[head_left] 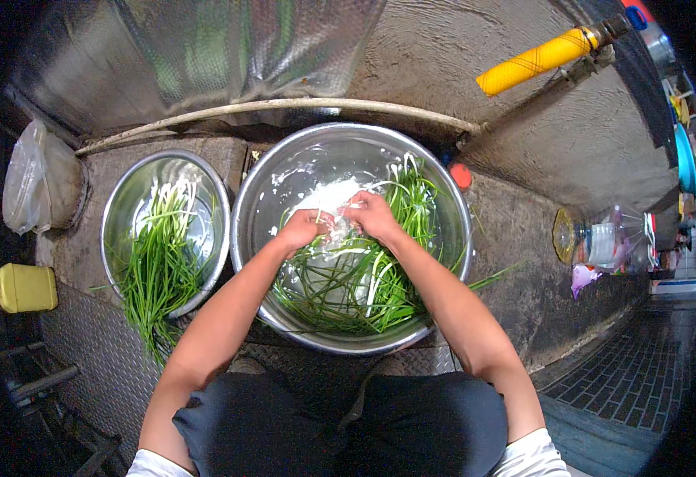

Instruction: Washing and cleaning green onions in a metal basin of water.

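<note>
Two hands together over greens in a big steel bowl.
Left hand (304, 229) and right hand (370, 215) close on a pale bunch of greens (360, 278), seemingly their white ends, in the water-filled big bowl (443, 191). More greens (157, 270) lie in the small bowl (121, 199) to the left, beside a yellow can (23, 288).

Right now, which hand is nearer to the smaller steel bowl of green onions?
The left hand. It is in the large basin, on the side toward the smaller bowl; the right hand is beside it, farther from that bowl.
</note>
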Tool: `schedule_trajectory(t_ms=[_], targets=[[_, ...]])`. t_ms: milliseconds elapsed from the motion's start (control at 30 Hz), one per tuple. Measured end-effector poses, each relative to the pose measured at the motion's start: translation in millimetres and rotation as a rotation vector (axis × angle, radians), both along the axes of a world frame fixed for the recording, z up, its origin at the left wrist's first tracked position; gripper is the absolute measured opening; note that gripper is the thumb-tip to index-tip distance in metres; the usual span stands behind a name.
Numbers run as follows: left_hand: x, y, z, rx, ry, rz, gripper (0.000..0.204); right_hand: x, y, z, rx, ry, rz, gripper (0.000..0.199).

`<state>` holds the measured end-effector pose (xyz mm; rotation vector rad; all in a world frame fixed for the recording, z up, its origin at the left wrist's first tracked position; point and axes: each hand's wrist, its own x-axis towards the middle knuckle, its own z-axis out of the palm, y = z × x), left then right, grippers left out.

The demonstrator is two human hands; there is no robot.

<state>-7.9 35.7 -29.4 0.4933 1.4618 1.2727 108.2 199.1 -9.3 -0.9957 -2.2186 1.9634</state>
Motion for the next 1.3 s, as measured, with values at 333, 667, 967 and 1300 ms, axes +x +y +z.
schedule_trajectory(t_ms=[333,667,967,1300], targets=[[2,0,12,-0.181,0.093,0.053,0.021,2,8,-17,0.392,-0.196,0.156,0.012],[-7,-5,-15,-0.249,0.102,0.069,0.02,5,14,-18,-0.094,-0.064,0.023,0.014],[-2,-3,5,-0.088,-0.103,-0.004,0.015,3,1,-2,0.005,-0.164,0.062,0.015],[-3,-11,-4,-0.157,0.103,0.071,0.019,-14,-4,63,0.971,-0.187,0.18,0.013]])
